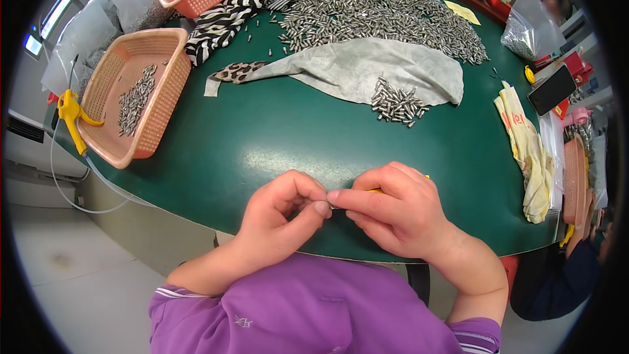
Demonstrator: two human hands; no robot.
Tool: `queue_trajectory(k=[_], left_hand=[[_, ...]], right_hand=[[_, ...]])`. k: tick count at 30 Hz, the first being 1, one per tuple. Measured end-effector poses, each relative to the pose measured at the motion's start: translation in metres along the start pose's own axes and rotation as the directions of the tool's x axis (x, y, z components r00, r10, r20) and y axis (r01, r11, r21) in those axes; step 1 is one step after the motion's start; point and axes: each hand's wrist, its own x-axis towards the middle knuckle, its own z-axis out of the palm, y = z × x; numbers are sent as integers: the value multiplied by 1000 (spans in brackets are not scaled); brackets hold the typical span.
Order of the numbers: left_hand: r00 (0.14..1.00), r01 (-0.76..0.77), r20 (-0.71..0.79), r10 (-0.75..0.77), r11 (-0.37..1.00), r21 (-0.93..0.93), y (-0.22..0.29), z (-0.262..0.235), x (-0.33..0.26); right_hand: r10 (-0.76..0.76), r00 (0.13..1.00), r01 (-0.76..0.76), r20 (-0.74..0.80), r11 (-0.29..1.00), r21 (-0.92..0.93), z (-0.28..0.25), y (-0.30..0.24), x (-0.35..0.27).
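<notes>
My left hand (278,215) is closed in a pinch of thumb and forefinger, low over the near part of the green table. A tiny metal part (331,206) shows at its fingertips, mostly hidden by them. My right hand (401,210) meets it from the right, its forefinger reaching the left fingertips. Its fingers are wrapped round a slim tool with a yellow handle (375,191); the tool's kind is covered by the hand. Beyond both hands, a small heap of silvery metal parts (397,102) lies partly on a grey cloth (341,65).
A large pile of similar metal parts (380,10) covers the table's far side. At the left stand a pink basket (171,85) and a yellow air gun (69,111) with a hose. Yellowish gloves (527,157) and a phone (552,90) are at the right. Another person (557,282) sits there.
</notes>
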Motion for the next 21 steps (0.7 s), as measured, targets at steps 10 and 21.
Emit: queue_trajectory(k=[10, 21], left_hand=[[998, 55, -7, -55, 998, -5, 5, 0, 1], [999, 46, 14, -46, 999, 24, 5, -1, 1]], right_hand=[[-3, 999, -1, -46, 998, -70, 1, -5, 0], [58, 997, -61, -50, 997, -53, 3, -2, -2]])
